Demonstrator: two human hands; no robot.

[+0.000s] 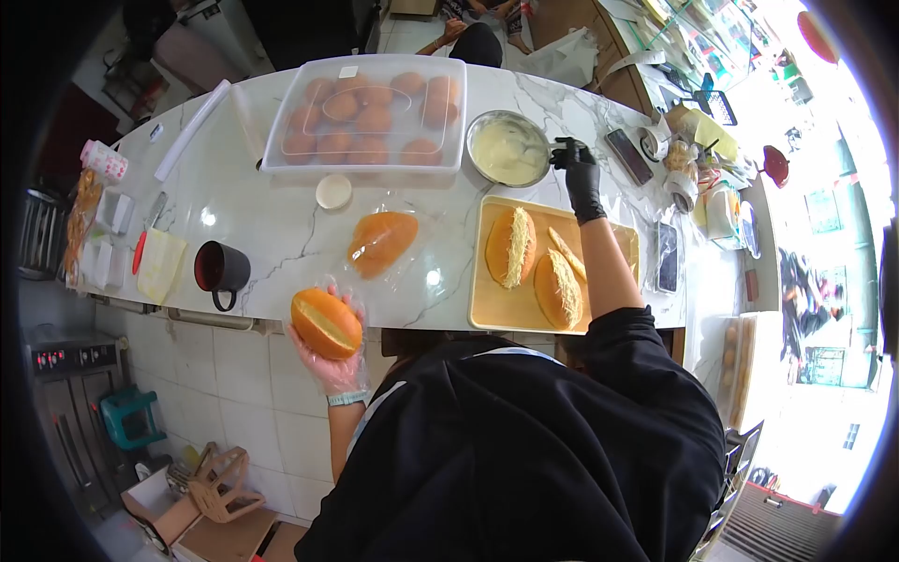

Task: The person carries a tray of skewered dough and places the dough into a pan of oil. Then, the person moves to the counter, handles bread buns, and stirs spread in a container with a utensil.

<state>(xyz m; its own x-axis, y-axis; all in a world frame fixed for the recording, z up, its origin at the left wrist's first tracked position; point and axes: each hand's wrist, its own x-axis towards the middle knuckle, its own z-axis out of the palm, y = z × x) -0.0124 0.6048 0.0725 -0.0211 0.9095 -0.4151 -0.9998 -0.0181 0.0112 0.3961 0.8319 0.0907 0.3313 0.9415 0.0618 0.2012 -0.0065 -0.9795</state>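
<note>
My left hand, in a clear plastic glove, holds a golden bread roll with a slit along its top, just off the table's front edge. My right hand, in a black glove, is at the right rim of a metal bowl of pale cream. Its fingers are closed on what looks like a spoon, whose end lies in the cream. A wooden tray bears two filled rolls with pale shreds on top, and tongs. Another roll lies on clear plastic.
A lidded plastic box of round buns stands at the back. A black mug, a small white lid and a red-handled knife are on the left. Phones and jars lie on the right. Another person's hand shows beyond the table.
</note>
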